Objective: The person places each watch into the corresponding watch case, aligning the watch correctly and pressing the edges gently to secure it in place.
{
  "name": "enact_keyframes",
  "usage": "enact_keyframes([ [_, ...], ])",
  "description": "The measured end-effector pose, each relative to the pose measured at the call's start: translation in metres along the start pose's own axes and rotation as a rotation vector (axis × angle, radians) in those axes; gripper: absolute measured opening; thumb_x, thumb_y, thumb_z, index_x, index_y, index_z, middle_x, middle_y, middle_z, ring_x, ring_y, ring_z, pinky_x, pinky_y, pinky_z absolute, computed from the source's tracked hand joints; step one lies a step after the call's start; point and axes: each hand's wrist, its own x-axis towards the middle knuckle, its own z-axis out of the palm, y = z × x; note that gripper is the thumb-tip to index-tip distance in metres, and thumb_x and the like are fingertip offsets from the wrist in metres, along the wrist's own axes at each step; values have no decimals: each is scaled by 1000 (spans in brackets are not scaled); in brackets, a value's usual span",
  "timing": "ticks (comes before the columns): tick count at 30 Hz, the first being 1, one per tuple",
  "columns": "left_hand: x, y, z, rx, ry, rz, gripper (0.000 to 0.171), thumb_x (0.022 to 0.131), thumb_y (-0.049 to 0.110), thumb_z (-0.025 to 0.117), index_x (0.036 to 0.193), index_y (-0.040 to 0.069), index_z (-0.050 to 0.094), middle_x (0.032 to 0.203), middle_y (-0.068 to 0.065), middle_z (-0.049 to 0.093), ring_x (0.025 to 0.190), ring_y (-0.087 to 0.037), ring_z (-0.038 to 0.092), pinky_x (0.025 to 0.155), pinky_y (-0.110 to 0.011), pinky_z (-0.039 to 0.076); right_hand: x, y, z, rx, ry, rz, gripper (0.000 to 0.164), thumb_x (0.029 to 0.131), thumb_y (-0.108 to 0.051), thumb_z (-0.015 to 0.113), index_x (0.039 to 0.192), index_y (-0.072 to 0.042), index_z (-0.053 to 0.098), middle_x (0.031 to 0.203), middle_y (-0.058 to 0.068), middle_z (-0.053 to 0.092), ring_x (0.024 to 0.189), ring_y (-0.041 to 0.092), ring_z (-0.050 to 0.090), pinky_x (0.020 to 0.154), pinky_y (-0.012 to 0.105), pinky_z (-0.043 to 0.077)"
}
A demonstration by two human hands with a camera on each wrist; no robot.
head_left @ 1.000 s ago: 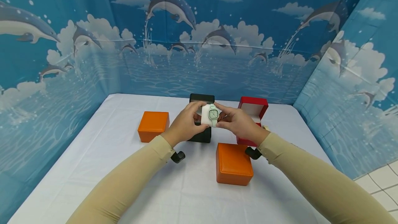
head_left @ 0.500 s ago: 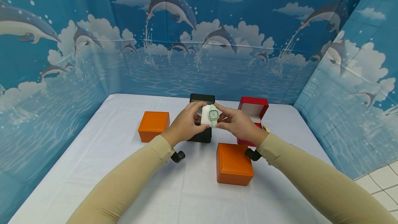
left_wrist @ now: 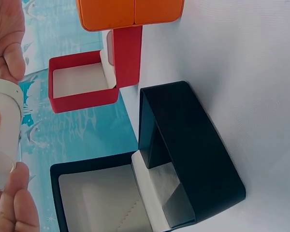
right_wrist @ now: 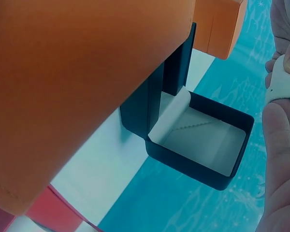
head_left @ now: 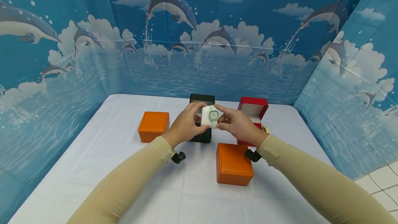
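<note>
Plainly, both hands (head_left: 185, 121) (head_left: 235, 122) gripping watch cushion (head_left: 205, 116), dial (head_left: 214, 114) showing (head view only).

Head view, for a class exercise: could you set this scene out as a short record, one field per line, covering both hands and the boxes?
Left hand: holds the left side of the cushion
Right hand: holds its right side
Watch: pale green, on the cushion
Black box: open, pale inside
Red box: open
Orange box one: shut
Orange box two: shut, nearest the person
Cloth: white
</note>
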Motion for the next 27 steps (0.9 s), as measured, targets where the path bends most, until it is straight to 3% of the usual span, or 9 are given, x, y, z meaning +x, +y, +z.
enact_keyframes([
  [7, 1, 2, 2, 22, 24, 0, 74, 92, 16, 83, 155, 8, 45, 157, -13, 45, 95, -16, 68, 85, -25, 62, 0, -2, 1, 2, 21, -4, 79, 96, -6, 76, 164, -15, 38, 98, 6, 74, 82, 19, 65, 78, 33, 57],
  [15, 2, 3, 2, -18, 16, -10, 74, 92, 15, 83, 155, 9, 45, 158, -13, 43, 98, -17, 69, 85, -25, 62, -2, -2, 2, 8, 35, -8, 78, 96, -7, 76, 164, -15, 39, 102, 7, 75, 87, 20, 68, 81, 35, 59],
  [19, 2, 1, 0, -22, 5, 5, 74, 92, 16, 83, 155, 9, 44, 158, -11, 43, 100, -16, 70, 89, -27, 62, -3, -3, -1, 13, 14, -30, 80, 96, -6, 76, 165, -14, 37, 122, 14, 72, 102, 25, 74, 91, 41, 64],
  [24, 2, 0, -4, -44, -14, 14, 73, 93, 15, 82, 155, 10, 45, 158, -9, 43, 101, -18, 70, 93, -34, 62, -1, -5, -4, 21, -13, -69, 83, 93, -3, 78, 165, -13, 37, 151, 17, 54, 117, 32, 72, 98, 48, 61],
  [27, 0, 0, -6, -45, -27, 7, 73, 93, 16, 82, 155, 10, 45, 159, -8, 42, 101, -18, 71, 94, -33, 62, 0, -5, -4, 10, -20, -77, 84, 93, -5, 79, 165, -11, 36, 160, 17, 47, 122, 35, 69, 101, 49, 59],
])
